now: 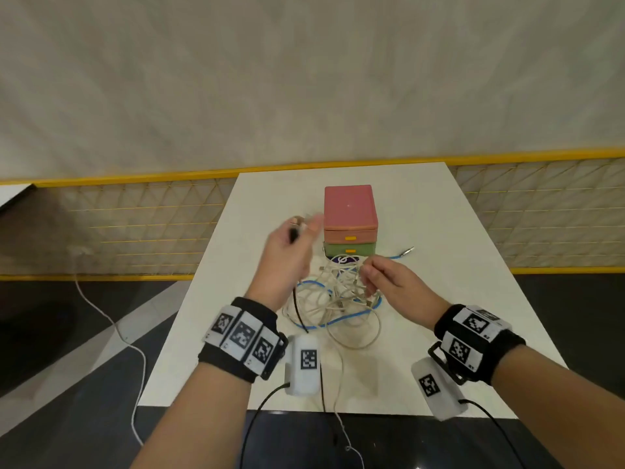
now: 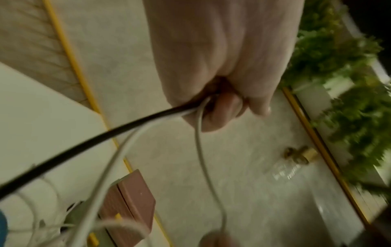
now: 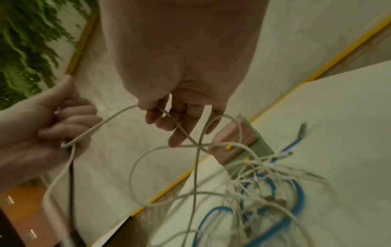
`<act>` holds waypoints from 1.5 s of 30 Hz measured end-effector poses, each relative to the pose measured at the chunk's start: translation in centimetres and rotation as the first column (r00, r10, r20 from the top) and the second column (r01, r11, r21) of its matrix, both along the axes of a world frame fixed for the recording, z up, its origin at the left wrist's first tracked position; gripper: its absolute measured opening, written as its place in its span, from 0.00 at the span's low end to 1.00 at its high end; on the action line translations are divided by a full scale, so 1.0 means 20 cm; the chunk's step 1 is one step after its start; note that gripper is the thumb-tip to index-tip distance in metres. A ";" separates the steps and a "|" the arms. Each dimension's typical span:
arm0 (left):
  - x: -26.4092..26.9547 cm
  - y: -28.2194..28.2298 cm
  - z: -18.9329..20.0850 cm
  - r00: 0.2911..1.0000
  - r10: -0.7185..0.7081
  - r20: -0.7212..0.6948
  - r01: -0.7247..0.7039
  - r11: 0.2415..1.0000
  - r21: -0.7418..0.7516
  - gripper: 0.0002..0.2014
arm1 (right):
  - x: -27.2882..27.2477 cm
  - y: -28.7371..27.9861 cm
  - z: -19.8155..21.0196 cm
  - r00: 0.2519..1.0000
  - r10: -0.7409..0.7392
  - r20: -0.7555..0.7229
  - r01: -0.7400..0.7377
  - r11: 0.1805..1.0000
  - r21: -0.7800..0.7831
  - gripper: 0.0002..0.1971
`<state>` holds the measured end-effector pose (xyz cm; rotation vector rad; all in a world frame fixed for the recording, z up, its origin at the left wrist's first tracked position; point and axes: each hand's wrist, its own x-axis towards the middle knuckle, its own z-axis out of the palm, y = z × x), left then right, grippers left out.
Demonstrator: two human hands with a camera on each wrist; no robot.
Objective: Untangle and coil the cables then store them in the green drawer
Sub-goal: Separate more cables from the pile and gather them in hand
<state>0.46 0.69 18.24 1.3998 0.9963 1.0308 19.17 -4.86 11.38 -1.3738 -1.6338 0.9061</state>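
Cables point(image 1: 338, 296), white and blue, lay tangled on the white table point(image 1: 439, 231) directly in front of the green drawer point(image 1: 350, 249), which sat closed under a pink drawer point(image 1: 350, 211). The left hand point(image 1: 287, 252), raised, was fisted around 1 black cable point(image 2: 84, 143) and 1 white cable point(image 3: 118, 115). The right hand point(image 1: 392, 282) pinched that white cable between thumb and fingers above the tangle.
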 end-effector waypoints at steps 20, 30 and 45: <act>0.06 -0.05 0.00 0.601 0.144 -0.786 0.342 0.843 0.416 0.17 | 0.04 0.11 0.17 0.966 0.045 0.255 -0.097 0.976 0.197 0.08; 0.07 0.04 -0.09 0.869 0.279 -0.409 -0.018 0.843 0.538 0.12 | 0.00 0.20 0.17 0.973 0.052 0.227 -0.089 0.984 0.157 0.11; -0.08 0.10 0.00 0.806 0.418 -0.419 -0.127 0.814 0.567 0.24 | 0.12 0.28 0.07 0.848 -0.137 0.513 0.038 0.979 0.198 0.14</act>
